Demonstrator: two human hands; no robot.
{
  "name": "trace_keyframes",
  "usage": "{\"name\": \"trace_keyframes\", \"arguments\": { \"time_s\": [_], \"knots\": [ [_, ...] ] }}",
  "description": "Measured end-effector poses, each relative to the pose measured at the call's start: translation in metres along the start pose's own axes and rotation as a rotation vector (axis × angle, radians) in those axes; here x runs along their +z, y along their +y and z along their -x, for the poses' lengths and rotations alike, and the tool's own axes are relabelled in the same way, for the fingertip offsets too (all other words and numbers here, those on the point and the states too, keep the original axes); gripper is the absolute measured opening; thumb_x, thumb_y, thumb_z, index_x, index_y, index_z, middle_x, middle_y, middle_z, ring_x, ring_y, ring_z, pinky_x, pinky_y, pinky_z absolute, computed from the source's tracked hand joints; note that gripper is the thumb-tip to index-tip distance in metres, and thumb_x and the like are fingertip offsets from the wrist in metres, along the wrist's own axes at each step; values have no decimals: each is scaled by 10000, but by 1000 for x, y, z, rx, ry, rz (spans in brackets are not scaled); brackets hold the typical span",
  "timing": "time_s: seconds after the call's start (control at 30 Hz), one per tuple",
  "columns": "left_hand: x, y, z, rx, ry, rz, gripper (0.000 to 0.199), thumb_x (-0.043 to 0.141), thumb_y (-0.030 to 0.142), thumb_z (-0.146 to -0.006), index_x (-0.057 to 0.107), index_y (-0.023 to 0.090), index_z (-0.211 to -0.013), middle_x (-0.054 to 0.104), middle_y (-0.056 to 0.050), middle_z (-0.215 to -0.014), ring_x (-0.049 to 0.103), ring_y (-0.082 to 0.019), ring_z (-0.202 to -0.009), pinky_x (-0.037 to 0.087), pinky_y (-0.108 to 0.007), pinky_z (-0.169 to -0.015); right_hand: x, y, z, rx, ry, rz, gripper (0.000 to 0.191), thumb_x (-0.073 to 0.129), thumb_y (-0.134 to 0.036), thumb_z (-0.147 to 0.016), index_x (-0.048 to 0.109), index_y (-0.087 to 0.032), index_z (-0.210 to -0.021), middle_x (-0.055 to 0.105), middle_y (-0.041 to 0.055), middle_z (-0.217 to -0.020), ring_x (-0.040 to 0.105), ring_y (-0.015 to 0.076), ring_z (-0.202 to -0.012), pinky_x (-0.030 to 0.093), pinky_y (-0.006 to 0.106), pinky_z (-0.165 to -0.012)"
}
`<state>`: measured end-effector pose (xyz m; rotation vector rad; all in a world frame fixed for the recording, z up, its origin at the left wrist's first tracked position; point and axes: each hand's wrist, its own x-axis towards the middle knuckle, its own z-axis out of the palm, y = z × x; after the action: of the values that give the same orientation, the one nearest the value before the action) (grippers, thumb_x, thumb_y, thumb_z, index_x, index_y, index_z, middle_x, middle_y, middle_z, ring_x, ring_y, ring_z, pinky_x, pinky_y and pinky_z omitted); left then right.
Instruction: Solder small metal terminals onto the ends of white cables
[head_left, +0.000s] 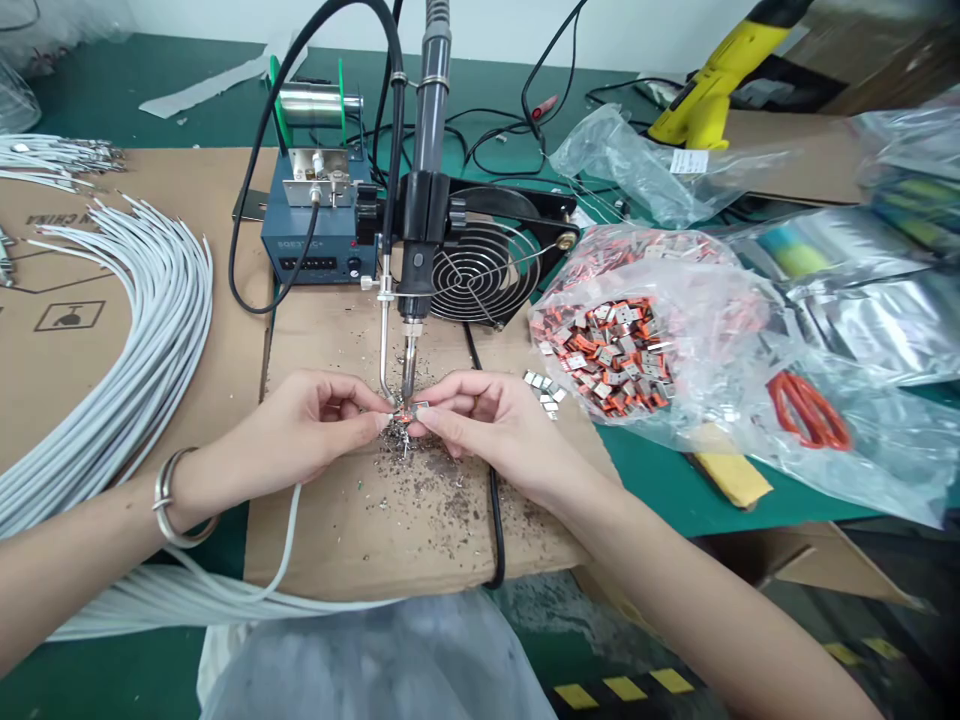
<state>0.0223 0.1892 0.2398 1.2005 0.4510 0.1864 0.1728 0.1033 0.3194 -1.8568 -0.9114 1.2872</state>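
My left hand (330, 425) is closed in a pinch on the end of a white cable (291, 535), which runs down from under the palm. Thumb and fingers of my right hand (480, 415) grip a small metal USB connector (422, 405) with orange on it. Both hands meet right under the tip of a soldering iron (410, 360) held upright in a stand, and a thin metal feed tube (384, 350) ends beside the tip. My fingertips hide most of the joint between cable and connector.
Solder specks litter the cardboard (330, 540). Behind stand a blue solder feeder (319, 240) with a solder spool (311, 103) and a fan (487, 265). A bag of orange connectors (619, 355) lies right, near loose metal connectors (545, 390). Bundled white cables (169, 320) lie left.
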Motion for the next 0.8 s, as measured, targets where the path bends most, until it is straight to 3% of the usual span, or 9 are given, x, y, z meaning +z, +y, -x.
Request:
{"name": "trace_keyframes", "arguments": {
  "time_s": [0.8],
  "knots": [
    [2,6,4,-15,-21,-8,253,537,360,-806,613,121,-844,397,46,-502,288,-19,-354,221,-120,-311,-2,1,1,-9,-28,25,144,683,-212,-710,628,-116,-801,676,52,-693,523,46,-502,366,131,-441]
  ]
}}
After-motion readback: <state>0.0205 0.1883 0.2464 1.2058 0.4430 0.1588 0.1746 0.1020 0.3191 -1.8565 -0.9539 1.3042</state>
